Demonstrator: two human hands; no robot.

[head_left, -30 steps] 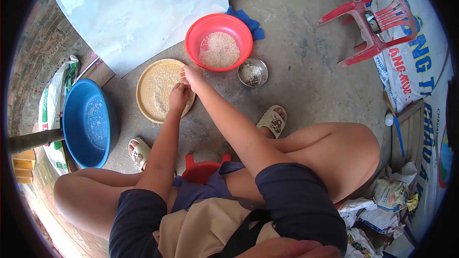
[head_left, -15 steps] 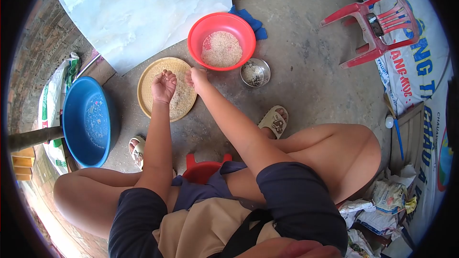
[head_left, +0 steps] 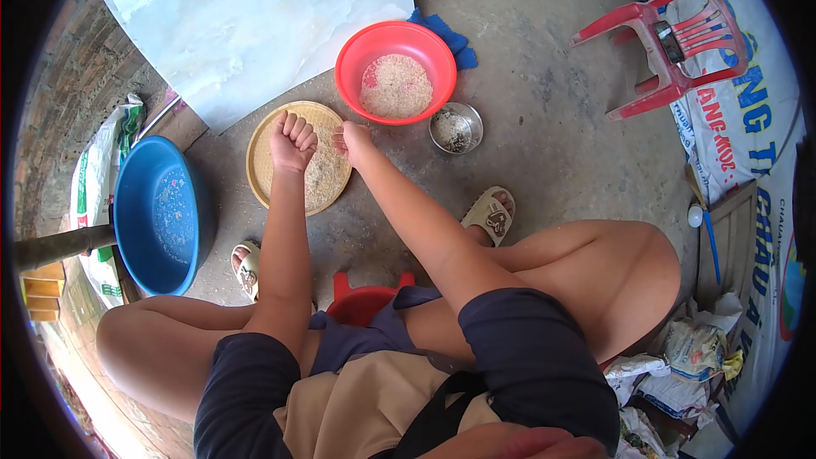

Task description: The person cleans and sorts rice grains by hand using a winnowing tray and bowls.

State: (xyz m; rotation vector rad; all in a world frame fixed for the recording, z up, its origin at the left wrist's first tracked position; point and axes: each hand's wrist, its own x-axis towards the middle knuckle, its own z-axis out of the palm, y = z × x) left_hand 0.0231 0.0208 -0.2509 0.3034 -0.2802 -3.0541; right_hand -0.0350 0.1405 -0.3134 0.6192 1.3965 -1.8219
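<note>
My left hand [head_left: 294, 144] is closed in a loose fist over a round woven tray [head_left: 254, 168], its curled fingers facing up. Beside it, my right hand [head_left: 354, 143] is over the tray's right edge, its fingers bent together towards the left hand. Whatever either hand holds is too small or hidden to make out. Pale grains, looking like rice [head_left: 326, 177], lie spread across the tray. Just behind the right hand stands a red basin [head_left: 347, 85] with more pale grain. A small metal bowl [head_left: 478, 129] to its right has light and dark bits in it.
A large blue basin [head_left: 127, 212] stands at the left, with scattered bits inside. A white sheet [head_left: 255, 25] covers the floor at the back. An overturned red chair [head_left: 671, 51] lies at the right near printed sacks [head_left: 714, 136]. A blue cloth [head_left: 450, 34] lies behind the red basin.
My left hand has turned and its fingers have curled in more, hiding the palm that showed before. My right hand stays in nearly the same place.
</note>
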